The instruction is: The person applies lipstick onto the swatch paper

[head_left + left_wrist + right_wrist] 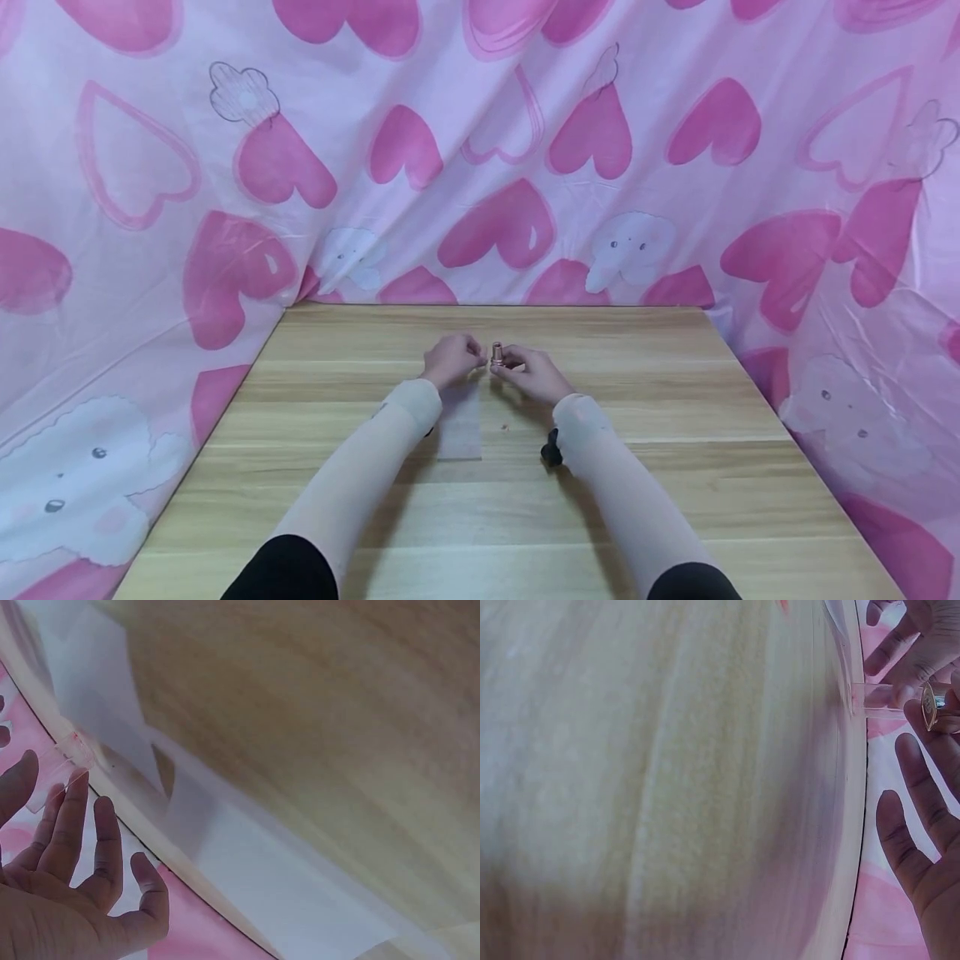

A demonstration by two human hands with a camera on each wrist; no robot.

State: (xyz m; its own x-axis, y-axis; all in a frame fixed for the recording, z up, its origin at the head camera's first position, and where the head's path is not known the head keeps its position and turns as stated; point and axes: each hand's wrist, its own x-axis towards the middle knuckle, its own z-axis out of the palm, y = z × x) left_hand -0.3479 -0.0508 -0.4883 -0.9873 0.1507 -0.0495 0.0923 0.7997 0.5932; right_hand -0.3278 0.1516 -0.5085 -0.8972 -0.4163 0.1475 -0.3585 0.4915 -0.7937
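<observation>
Near the far side of the table, my right hand [534, 372] holds a small copper-coloured metal tube [497, 353] upright between thumb and fingers; it has a wider base. In the right wrist view its round, gold-rimmed end [928, 706] shows by the fingertips. Just left of it, my left hand [453, 360] pinches a clear plastic piece [56, 776], which also appears in the right wrist view as a see-through block [874, 701]. Its exact kind is unclear. The two hands are close together.
A pale translucent sheet [460, 433] lies on the wooden table [637, 500], partly under my left wrist. To its right is a tiny reddish speck [505, 427]. Pink heart-patterned cloth [495, 225] hangs at the back and both sides.
</observation>
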